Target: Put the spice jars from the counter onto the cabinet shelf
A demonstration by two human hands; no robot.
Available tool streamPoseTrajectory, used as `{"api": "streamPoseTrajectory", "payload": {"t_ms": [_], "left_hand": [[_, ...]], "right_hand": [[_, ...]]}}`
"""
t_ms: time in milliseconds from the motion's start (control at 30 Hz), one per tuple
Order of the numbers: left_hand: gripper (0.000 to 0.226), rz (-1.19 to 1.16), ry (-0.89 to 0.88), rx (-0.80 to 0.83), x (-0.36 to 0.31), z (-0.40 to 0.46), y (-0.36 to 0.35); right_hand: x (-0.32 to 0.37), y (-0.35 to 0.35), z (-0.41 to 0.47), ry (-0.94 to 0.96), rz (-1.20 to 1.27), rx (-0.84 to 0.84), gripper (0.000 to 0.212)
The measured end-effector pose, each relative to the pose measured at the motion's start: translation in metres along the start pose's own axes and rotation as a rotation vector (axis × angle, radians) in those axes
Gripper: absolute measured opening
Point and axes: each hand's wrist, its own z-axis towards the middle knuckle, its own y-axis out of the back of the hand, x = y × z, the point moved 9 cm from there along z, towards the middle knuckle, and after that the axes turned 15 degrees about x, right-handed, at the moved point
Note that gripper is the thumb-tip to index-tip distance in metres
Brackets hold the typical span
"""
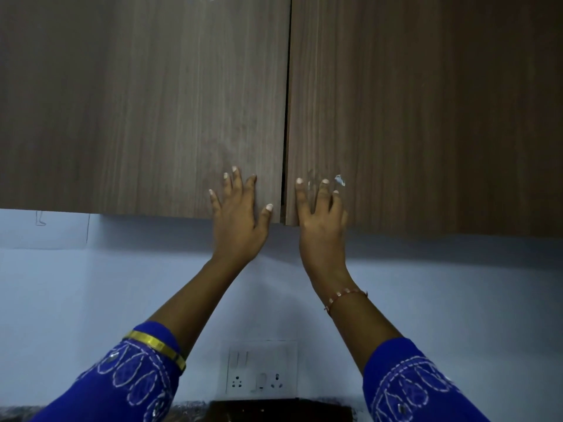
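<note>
Two brown wood-grain cabinet doors fill the upper view, the left door and the right door, with a thin dark gap between them. My left hand lies flat with fingers spread on the lower right corner of the left door. My right hand lies flat with fingers spread on the lower left corner of the right door. Both hands hold nothing. No spice jars and no shelf are in view; the doors hide the cabinet's inside.
A pale blue wall runs below the cabinet. A white switch and socket plate is on it, low in the middle. A dark speckled counter edge shows at the bottom. A small white sticker scrap is on the right door.
</note>
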Motion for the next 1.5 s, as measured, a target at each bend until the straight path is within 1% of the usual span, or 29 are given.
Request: {"api": "streamPoseTrajectory", "payload": {"t_ms": [100, 200, 300, 500, 733, 833, 933, 1033, 1133, 1233, 1367, 1500], "left_hand": [[0.077, 0.048, 0.032, 0.021, 0.002, 0.003, -0.005], [0.088, 0.085, 0.041, 0.024, 0.000, 0.003, -0.009], [0.094, 0.083, 0.066, 0.018, -0.002, 0.003, -0.010], [0.088, 0.189, 0.120, 0.038, -0.004, 0.002, -0.013], [0.093, 0.287, 0.088, 0.020, -0.001, 0.002, -0.018], [0.089, 0.303, 0.079, 0.026, -0.001, 0.000, -0.020], [0.079, 0.326, 0.054, 0.036, 0.001, -0.004, -0.024], [0.073, 0.353, 0.015, 0.063, 0.001, -0.011, -0.026], [0.070, 0.362, -0.030, 0.106, 0.002, -0.019, -0.028], [0.072, 0.337, -0.044, 0.173, 0.001, -0.023, -0.027], [0.061, 0.242, -0.039, 0.247, -0.002, -0.030, -0.025], [0.061, 0.149, -0.060, 0.294, -0.009, -0.042, -0.022]], "right_hand": [[0.001, -0.005, 0.000, 0.000, 0.003, 0.028, 0.077], [0.001, -0.008, 0.001, 0.021, 0.033, 0.055, 0.084], [0.001, -0.010, 0.001, 0.039, 0.054, 0.077, 0.086], [0.002, -0.021, 0.002, 0.079, 0.108, 0.106, 0.080], [0.002, -0.025, -0.001, 0.087, 0.135, 0.104, 0.083], [0.003, -0.026, -0.004, 0.105, 0.145, 0.113, 0.082], [0.001, -0.028, -0.007, 0.132, 0.154, 0.135, 0.082], [0.002, -0.032, -0.010, 0.156, 0.146, 0.207, 0.080], [0.001, -0.038, -0.016, 0.174, 0.123, 0.281, 0.072], [0.001, -0.037, -0.022, 0.183, 0.102, 0.349, 0.067], [0.002, -0.031, -0.031, 0.201, 0.085, 0.430, 0.067], [0.000, -0.024, -0.036, 0.209, 0.062, 0.505, 0.067]]}}
